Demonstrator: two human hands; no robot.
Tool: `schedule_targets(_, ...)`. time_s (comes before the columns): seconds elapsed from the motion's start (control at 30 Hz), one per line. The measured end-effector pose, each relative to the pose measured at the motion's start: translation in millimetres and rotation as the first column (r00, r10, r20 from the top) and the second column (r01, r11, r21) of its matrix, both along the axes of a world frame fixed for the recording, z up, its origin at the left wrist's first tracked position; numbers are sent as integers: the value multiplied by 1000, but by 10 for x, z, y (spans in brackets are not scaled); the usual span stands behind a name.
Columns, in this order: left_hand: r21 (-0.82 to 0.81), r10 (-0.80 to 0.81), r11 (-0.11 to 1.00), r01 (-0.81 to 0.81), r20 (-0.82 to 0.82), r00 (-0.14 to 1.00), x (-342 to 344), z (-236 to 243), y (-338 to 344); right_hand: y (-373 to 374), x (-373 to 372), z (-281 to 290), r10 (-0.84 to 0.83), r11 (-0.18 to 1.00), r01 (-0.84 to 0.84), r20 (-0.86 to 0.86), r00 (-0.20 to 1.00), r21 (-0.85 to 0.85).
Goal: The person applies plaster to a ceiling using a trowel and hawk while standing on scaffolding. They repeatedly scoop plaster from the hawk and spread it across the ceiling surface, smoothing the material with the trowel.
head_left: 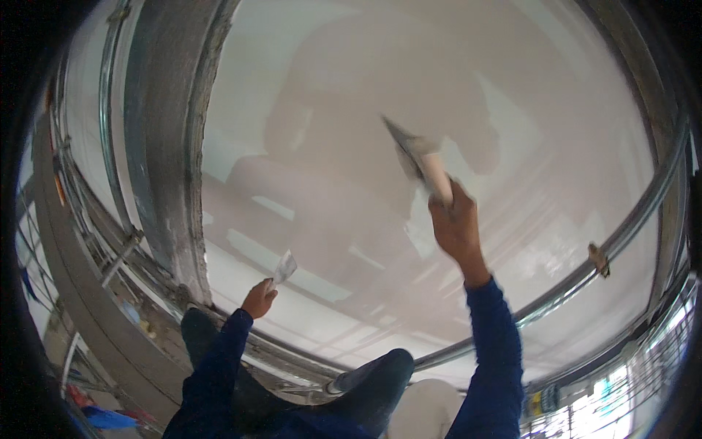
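My right hand (459, 227) is closed around the pale handle of a plastering trowel (413, 155), its blade held against or close to the wall (373, 55); I cannot tell which. Some greyish compound seems to cling to the blade, which is blurred. Lower and to the left, my left hand (259, 298) grips a putty knife (286, 266), its whitish blade tilted up and to the right, in front of the wall. Damp-looking beige patches of skim coat spread over the white wall, with paler streaks between them.
A rough grey concrete column (164, 146) borders the wall on the left. A metal scaffold pipe (563, 289) with a rusty clamp (599, 260) crosses at the right. Below are my dark-trousered knees (384, 373), a pale rounded object (426, 410) and a blue item (106, 418).
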State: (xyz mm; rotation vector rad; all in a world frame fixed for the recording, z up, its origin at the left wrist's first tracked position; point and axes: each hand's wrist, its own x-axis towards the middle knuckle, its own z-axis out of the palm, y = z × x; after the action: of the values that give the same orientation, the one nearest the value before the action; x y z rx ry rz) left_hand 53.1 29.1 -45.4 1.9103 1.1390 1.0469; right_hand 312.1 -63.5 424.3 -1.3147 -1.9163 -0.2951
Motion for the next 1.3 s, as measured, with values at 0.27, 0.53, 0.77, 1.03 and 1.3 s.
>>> schedule_targets(0.27,34,88,996,-87,-7,996,-97,-219,568,2288,-945,1038,-406,868,-275,910,87,414)
schedule_targets(0.53,45,10,999,-12,37,999,-341,-182,690,3268,-1393,914,-437,858,-315,899,-33,405)
schedule_targets(0.77,-22,-19,1000,19,-11,1000,-306,-307,748,3411,-1269,880,-508,842,-279,852,-127,461)
schedule_targets(1.03,-130,-34,991,24,-79,996,-379,-544,828,3010,-423,777,-500,860,-190,856,-128,474)
schedule_targets(1.3,-235,3,970,-62,-243,970,-495,-842,710,2142,916,823,-454,891,-16,888,-70,454)
